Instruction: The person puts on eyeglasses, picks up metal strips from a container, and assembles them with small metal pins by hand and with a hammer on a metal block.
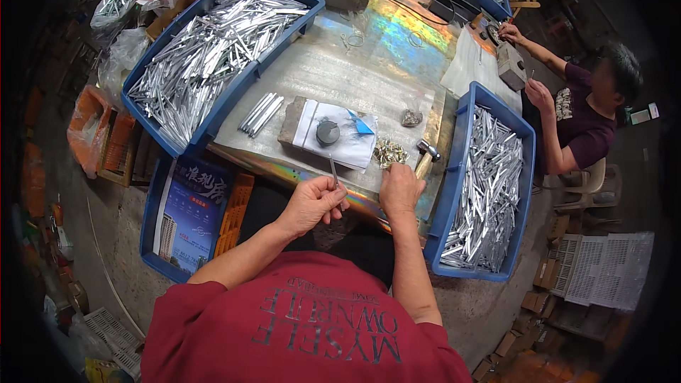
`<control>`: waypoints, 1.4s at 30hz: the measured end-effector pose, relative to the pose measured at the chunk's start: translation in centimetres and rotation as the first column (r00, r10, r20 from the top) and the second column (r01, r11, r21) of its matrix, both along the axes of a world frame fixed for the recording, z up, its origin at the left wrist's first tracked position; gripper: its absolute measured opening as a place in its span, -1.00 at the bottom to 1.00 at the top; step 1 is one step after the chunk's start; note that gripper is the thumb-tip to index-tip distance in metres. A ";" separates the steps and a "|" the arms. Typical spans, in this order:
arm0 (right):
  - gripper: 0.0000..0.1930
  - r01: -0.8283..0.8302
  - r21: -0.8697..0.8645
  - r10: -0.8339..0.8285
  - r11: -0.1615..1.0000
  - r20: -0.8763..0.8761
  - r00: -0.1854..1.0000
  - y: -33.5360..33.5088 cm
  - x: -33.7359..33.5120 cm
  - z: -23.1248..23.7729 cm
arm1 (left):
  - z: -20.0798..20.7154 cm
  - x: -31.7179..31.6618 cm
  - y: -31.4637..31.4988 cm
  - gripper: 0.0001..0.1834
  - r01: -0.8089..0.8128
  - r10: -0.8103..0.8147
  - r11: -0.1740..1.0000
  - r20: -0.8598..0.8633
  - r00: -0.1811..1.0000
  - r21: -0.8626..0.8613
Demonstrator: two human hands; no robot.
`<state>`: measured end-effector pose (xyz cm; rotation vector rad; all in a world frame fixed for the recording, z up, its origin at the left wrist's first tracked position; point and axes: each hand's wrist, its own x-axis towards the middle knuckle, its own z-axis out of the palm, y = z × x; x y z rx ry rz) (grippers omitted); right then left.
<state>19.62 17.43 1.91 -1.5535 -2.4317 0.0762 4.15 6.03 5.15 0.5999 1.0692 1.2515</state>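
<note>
My left hand (314, 205) is closed round a slim metal strip (332, 167), which points up and away from me at the table's front edge. Small brass-coloured metal parts (389, 152) lie in a loose pile, and my right hand (401, 188) is closed at its near side; whatever its fingers pinch is hidden. Just right of that hand rests a hammer (425, 158) with a wooden handle. Beyond my hands a block (291, 122) carries white paper (351, 147) and a dark round metal piece (328, 132). Several silvery strips (261, 114) lie side by side to its left.
Blue bins full of metal strips stand at left (206, 143) and right (441, 235). A small clear bag of parts (411, 118) lies beyond the pile. At far right a co-worker (578, 113) sits by another block (510, 66). A lower blue crate (150, 245) holds a printed sheet.
</note>
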 end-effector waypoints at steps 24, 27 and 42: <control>-0.91 -0.343 -0.421 -0.307 0.839 -0.889 0.340 -2.2 1.0 2.4 | -0.5 0.8 1.8 -0.84 -0.102 0.102 0.995 0.132 0.986 -0.005; -0.90 -0.367 -0.416 -0.344 0.832 -0.906 0.247 -2.2 1.1 2.4 | -0.6 1.0 2.3 -0.85 -0.121 0.117 0.993 0.178 0.977 0.012; -0.89 -0.130 0.050 0.137 0.990 -0.179 0.974 1.1 -0.6 -0.6 | -1.3 0.3 1.4 -0.85 -0.154 0.159 0.987 0.136 0.978 -0.046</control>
